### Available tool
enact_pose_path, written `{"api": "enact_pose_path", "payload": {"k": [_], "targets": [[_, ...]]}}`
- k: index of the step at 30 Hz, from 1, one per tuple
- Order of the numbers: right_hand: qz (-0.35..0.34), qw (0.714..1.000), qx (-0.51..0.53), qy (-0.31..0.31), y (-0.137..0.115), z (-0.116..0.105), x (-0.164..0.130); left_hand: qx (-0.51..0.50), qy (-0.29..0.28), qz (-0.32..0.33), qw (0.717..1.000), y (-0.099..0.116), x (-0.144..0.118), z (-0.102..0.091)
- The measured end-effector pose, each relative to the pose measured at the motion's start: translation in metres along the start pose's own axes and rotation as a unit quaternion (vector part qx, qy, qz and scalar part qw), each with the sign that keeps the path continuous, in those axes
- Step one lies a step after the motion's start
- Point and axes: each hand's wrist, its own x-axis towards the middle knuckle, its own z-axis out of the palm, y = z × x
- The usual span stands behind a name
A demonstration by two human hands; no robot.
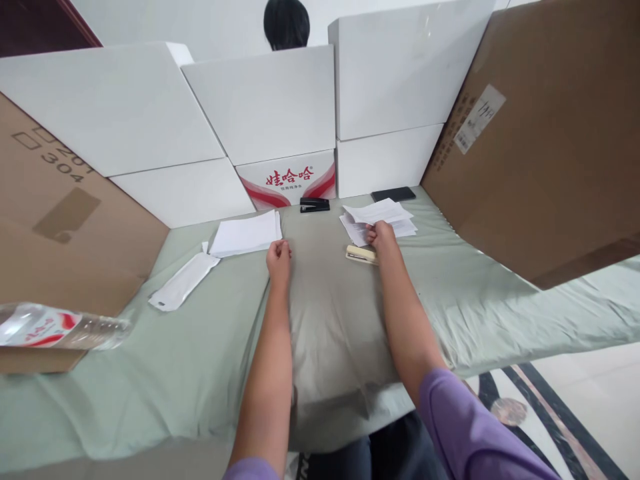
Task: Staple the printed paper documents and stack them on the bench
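Bench [200, 360], draped in a pale green cloth, runs out ahead of both hands. White foam boxes [270, 100] wall it off beyond them; brown cardboard sheets [545, 140] lean in on either outer side. A person's head shows over the boxes, no hands of theirs in view.

Neat paper stack [246, 234]: lies flat just outside and beyond the left hand [279, 257], its near corner at the knuckles. Long axis runs across the bench, slightly slanted, the far end tipped away from the hand.

Loose sheets [380, 217]: fanned pile directly beyond the right hand [383, 237], edges splayed several ways, long axis roughly crosswise.

Plastic bottle [55, 327]: on its side, well off to the outer left, near the person.

Flat white wrapper [183, 283]: outside the left hand, angled toward the person.

Black stapler [315, 205]: beyond and between the hands. Dark phone [393, 194] further out past the right.

Beige stapler [361, 254]: just inside the right wrist, long axis crosswise.

Left hand: curled into a loose fist, holding nothing that shows. Right hand: fingers pinched on the near edge of the loose sheets.

Risk, as judged: a pinch on one edge could drag only the top sheets and scatter the fan; the wrist could nudge the beige stapler; the cloth could ruck and shift the neat stack.
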Motion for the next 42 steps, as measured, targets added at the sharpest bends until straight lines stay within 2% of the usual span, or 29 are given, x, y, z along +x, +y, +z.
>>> {"api": "enact_pose_path", "payload": {"k": [4, 11, 14, 19, 22, 25, 27, 29, 31, 34, 36, 38, 40, 42], "targets": [[-0.004, 0.995, -0.078, 0.054, 0.0, -0.007, -0.004, -0.001, -0.006, 0.004, 1.0, -0.002, 0.0, 0.0], [0.01, 0.971, -0.236, 0.043, -0.016, -0.021, -0.019, 0.007, -0.007, 0.01, 1.0, 0.0, -0.001, 0.0], [-0.011, 0.951, -0.304, 0.054, -0.024, -0.026, -0.016, 0.005, -0.003, 0.007, 1.0, 0.001, -0.001, 0.0], [-0.051, 0.895, -0.435, 0.082, -0.029, -0.036, -0.007, -0.005, -0.006, 0.0, 1.0, 0.003, -0.002, 0.001], [-0.131, 0.856, -0.494, 0.071, -0.027, -0.034, -0.008, -0.004, -0.006, 0.002, 1.0, 0.003, -0.003, 0.0], [-0.198, 0.797, -0.57, 0.029, -0.02, -0.021, -0.011, 0.006, -0.008, 0.007, 1.0, 0.002, -0.002, 0.0], [-0.182, 0.755, -0.629, -0.012, -0.013, -0.011, -0.011, 0.01, -0.005, 0.008, 1.0, 0.002, -0.001, -0.001], [-0.15, 0.73, -0.666, -0.034, -0.007, -0.005, -0.009, 0.011, -0.002, 0.01, 1.0, 0.001, 0.001, -0.001], [-0.139, 0.715, -0.684, -0.031, -0.002, -0.001, -0.005, 0.021, 0.001, 0.014, 1.0, 0.001, 0.002, -0.003], [-0.142, 0.714, -0.686, -0.007, 0.001, 0.0, -0.002, 0.086, 0.01, 0.043, 0.995, 0.005, 0.003, -0.008], [-0.141, 0.716, -0.683, 0.012, 0.0, 0.001, -0.002, 0.194, 0.02, 0.09, 0.977, 0.01, 0.004, -0.014], [-0.143, 0.724, -0.675, 0.027, -0.002, 0.004, -0.004, 0.329, 0.03, 0.125, 0.935, 0.015, 0.008, -0.02], [-0.153, 0.739, -0.655, 0.041, -0.004, 0.007, -0.007, 0.441, 0.019, 0.118, 0.89, 0.019, 0.017, -0.026], [-0.175, 0.754, -0.63, 0.06, -0.007, 0.012, -0.01, 0.503, -0.022, 0.081, 0.86, 0.02, 0.029, -0.029]]}}
